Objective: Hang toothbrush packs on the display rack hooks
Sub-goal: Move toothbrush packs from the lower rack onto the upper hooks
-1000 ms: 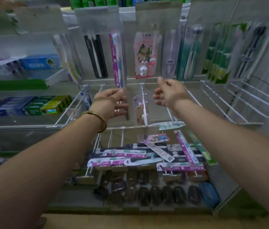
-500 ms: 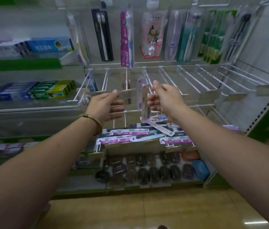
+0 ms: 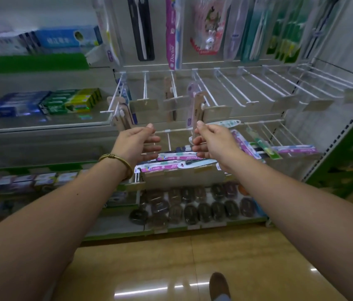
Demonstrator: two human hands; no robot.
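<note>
- Head view: left hand point(image 3: 137, 144) is held out in front of the middle row of hooks point(image 3: 232, 88). Fingers are loose and nearly straight, nothing in them. Bracelet point(image 3: 117, 159) on that wrist.
- Right hand point(image 3: 212, 142) is level with it and apart from it, thumb up. Fingers curl toward the lower end of a hanging pack point(image 3: 194, 111). Cannot tell if they pinch it or only touch it.
- The hanging pack is on a hook near the middle of that row, slightly tilted, just above the right thumb.
- Same row: centre pack point(image 3: 170, 98) hangs further left, left-end pack point(image 3: 121, 115) hangs at the row's end, just above the left hand.
- Loose packs point(image 3: 177, 161) with pink "Doctor" cards lie flat across the lower hooks, below both hands.
- Upper-row packs point(image 3: 140, 29) hang side by side above the middle row.
- Toothpaste boxes point(image 3: 47, 103) sit on the left shelf. Dark oval items point(image 3: 192, 207) sit in rows on the bottom shelf.
- Shoe point(image 3: 219, 285) on the tan floor point(image 3: 171, 268), bottom edge.
</note>
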